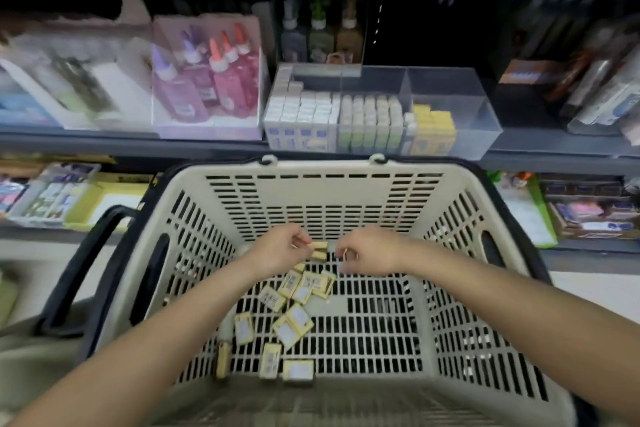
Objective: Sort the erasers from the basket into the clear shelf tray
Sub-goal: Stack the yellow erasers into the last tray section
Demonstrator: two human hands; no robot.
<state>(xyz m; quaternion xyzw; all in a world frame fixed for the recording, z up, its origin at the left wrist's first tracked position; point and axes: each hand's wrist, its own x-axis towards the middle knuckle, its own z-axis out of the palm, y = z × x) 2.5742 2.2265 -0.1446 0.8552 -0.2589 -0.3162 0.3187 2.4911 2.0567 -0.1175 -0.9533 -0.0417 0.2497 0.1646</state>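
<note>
Landmark: beige basket [322,180], pushed up against the store shelf.

Progress, judged: partway. Clear shelf tray [450,94] sits just above and behind the basket's far rim. Its two left compartments are packed with white boxed erasers. The right compartment has only a short stack of yellow erasers [434,123] at its left end; the rest is bare. About a dozen loose yellow erasers [294,319] lie on the basket floor, left of centre. So most of the yellow lot is left to move.

Hands: both down inside the basket, near the far wall. Left hand [280,250] pinches a small stack of yellow erasers [319,251] at the fingertips. Right hand [369,253] is just beside that stack, fingers curled; cannot tell if it grips anything, the frame is blurred.

Clearance: basket walls are tall, so the hands must lift over the far rim before reaching the tray. Tray top looks open. A dark shelf overhangs it, so headroom looks limited. Right half of the basket floor is bare, room to work there.
</note>
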